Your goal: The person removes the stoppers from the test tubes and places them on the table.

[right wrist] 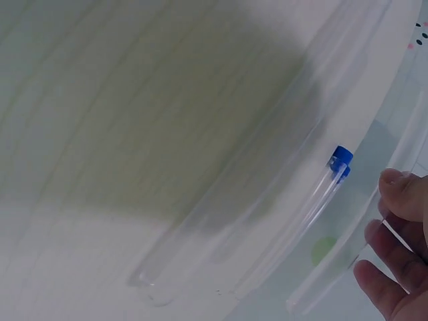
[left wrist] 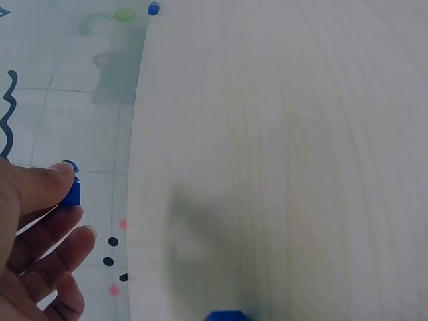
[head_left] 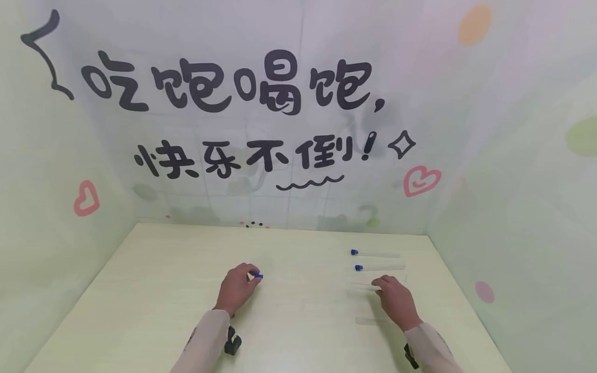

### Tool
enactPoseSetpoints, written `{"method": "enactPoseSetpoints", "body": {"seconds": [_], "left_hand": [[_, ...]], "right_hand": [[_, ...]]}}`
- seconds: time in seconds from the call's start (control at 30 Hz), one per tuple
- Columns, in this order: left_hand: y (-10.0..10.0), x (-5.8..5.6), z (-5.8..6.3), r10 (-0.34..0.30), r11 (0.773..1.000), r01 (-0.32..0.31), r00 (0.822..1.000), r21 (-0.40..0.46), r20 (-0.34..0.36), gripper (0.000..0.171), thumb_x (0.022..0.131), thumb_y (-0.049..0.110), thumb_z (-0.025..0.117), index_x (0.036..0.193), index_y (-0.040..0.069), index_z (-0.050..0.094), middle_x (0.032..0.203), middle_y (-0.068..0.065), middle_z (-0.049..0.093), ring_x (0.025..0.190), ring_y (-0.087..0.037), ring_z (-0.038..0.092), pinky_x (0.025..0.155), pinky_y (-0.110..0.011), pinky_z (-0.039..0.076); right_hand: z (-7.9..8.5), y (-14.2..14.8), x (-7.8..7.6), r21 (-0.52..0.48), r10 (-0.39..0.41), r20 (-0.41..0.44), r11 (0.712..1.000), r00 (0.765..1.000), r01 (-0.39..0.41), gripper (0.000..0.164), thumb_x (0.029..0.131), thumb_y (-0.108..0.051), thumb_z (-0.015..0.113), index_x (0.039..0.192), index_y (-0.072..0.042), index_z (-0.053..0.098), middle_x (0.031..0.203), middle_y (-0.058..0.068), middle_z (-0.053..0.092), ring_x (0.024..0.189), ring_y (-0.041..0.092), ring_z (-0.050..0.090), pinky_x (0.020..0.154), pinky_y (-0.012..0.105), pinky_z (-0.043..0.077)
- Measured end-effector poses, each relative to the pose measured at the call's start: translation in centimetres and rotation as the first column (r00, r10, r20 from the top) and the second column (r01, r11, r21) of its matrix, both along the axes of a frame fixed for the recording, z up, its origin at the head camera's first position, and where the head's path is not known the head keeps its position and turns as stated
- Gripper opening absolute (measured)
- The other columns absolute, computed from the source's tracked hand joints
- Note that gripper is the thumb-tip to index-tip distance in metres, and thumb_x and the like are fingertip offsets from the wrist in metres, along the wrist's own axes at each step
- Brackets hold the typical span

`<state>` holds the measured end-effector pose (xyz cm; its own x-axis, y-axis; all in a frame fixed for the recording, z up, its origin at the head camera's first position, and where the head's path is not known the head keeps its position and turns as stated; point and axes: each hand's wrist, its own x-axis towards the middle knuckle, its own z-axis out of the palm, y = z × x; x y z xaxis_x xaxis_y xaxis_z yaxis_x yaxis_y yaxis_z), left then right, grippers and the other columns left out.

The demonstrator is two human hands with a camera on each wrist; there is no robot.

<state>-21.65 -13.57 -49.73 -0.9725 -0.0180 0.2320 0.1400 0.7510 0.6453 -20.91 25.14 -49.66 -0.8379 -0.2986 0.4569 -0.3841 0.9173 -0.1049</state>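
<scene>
Blue cap point(head_left: 258, 276): left hand point(head_left: 237, 286) pinches it near the desk's point(head_left: 298, 336) middle; slackening could drop it.
Clear tube point(head_left: 361, 285): right hand point(head_left: 394, 300) grips it toward right edge; smoothness may cause slipping.
Capped tubes point(head_left: 380, 268): toward far right corner; nudging could roll them.

Straight out beyond the left hand point(head_left: 236, 289), up goes the pale back wall point(head_left: 298, 26), faintly gridded, and look at that bold black lettering point(head_left: 267, 158), two rows of it! A pink heart point(head_left: 422, 181) smiles above and beyond the right hand point(head_left: 395, 300); a second heart point(head_left: 87, 199) sits on the left wall point(head_left: 37, 207), well left of the left hand. Over on the right wall point(head_left: 527, 217), there's a purple dot point(head_left: 485, 292) and, higher, a green dot point(head_left: 585, 136). Beneath both hands spreads the table point(head_left: 298, 331), pale and wood-grained, with a soft, blurred shadow point(right wrist: 200, 134) near the right hand.
</scene>
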Motion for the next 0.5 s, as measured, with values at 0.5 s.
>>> {"method": "enactPoseSetpoints", "body": {"seconds": [0.5], "left_hand": [[-3.8,0.5,-2.2,0.049,0.992,-0.040,0.996,-0.117,0.075,0.010,0.075,0.017,0.070,0.083,0.013,0.064,0.086,-0.001,0.064,0.077,-0.017,0.059,0.064,-0.035,0.047]], "right_hand": [[-0.8,0.7,-0.1,0.070,-0.052,0.158,0.997,0.986,0.041,0.019,0.064,0.001,0.074,0.080,-0.010,0.069,0.076,0.002,0.066,0.070,0.018,0.060,0.064,0.035,0.048]]}}
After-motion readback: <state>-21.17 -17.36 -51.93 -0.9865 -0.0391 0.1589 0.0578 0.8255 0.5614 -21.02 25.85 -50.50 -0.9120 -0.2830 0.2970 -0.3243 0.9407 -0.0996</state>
